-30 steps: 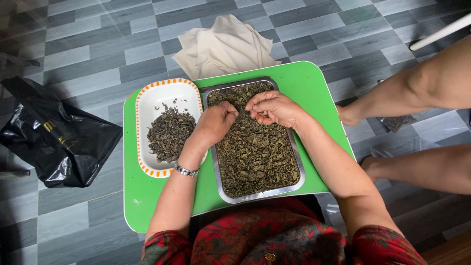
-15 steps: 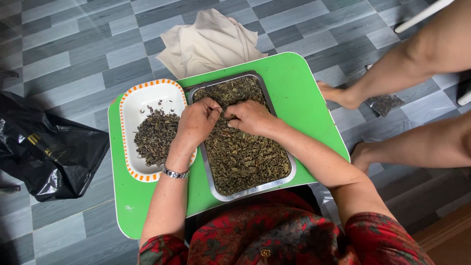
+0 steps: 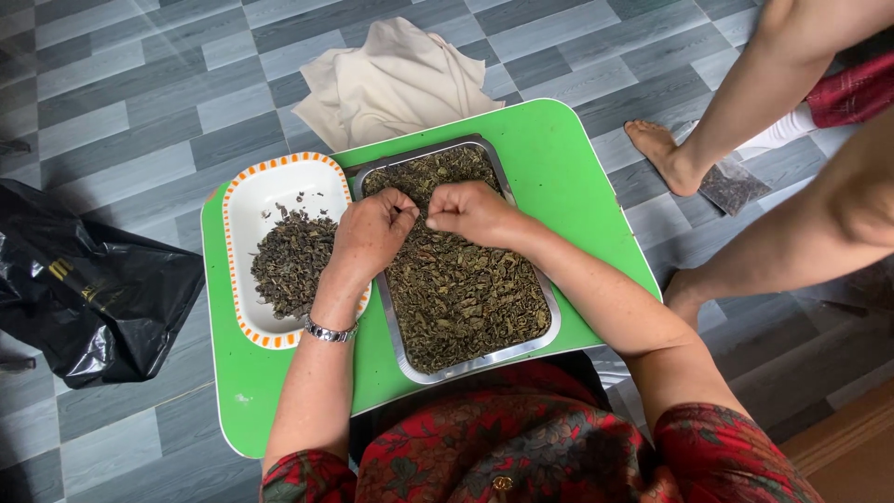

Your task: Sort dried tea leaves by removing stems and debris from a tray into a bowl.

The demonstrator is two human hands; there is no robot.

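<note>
A metal tray (image 3: 553,327) full of dried green leaves (image 3: 461,289) sits on a small green table (image 3: 568,168). To its left stands a white dish with an orange-dashed rim (image 3: 251,200) holding a smaller pile of the same leaves (image 3: 291,261). My left hand (image 3: 372,233), a metal watch on its wrist, hovers over the tray's left rim with fingers pinched together. My right hand (image 3: 475,212) is over the upper part of the tray, fingers curled and pinched toward the left hand. What the fingertips hold is too small to tell.
A crumpled beige cloth (image 3: 396,79) lies on the grey tiled floor beyond the table. A black plastic bag (image 3: 88,298) lies at the left. Another person's bare legs and foot (image 3: 666,154) stand at the right, beside a small clear packet of leaves (image 3: 731,184).
Both hands stay together over the upper part of the tray, working the leaves with small finger motions. The camera view has shifted, so the table sits a little lower in the frame.
</note>
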